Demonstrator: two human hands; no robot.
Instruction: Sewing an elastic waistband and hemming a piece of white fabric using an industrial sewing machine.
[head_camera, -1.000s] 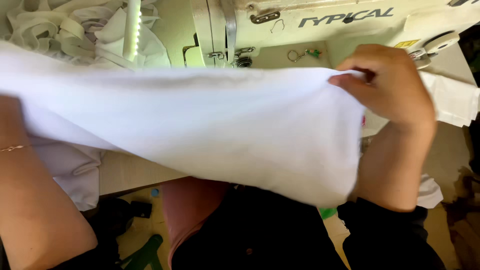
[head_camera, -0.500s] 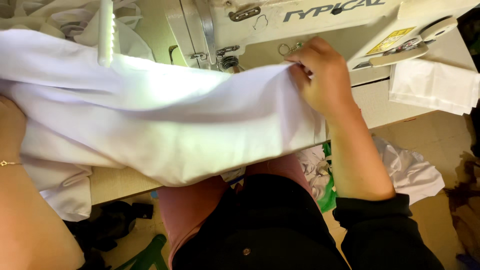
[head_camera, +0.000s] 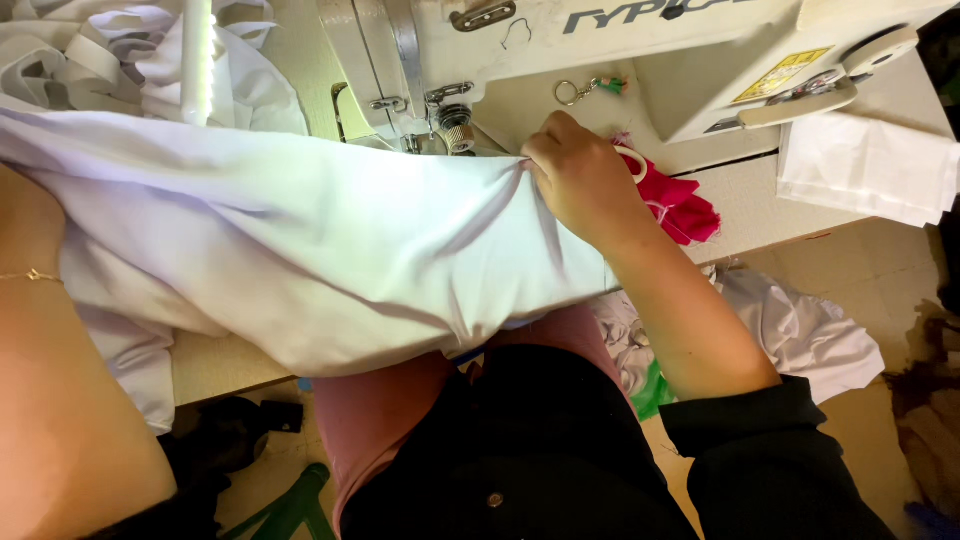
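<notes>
Two hands on large white cotton cloth (head_camera: 300, 250) — it drapes across table edge onto lap. Our right hand (head_camera: 580, 185), fingers curled, pinches cloth edge at 5 o'clock of cream sewing machine's needle (head_camera: 455, 125). Left hand (head_camera: 30, 225) mostly hidden behind cloth — fingers, cannot tell. Pink fabric scrap (head_camera: 680, 205) at 3 o'clock of right hand. We judge positioning step; next, edge must slide under presser foot.
</notes>
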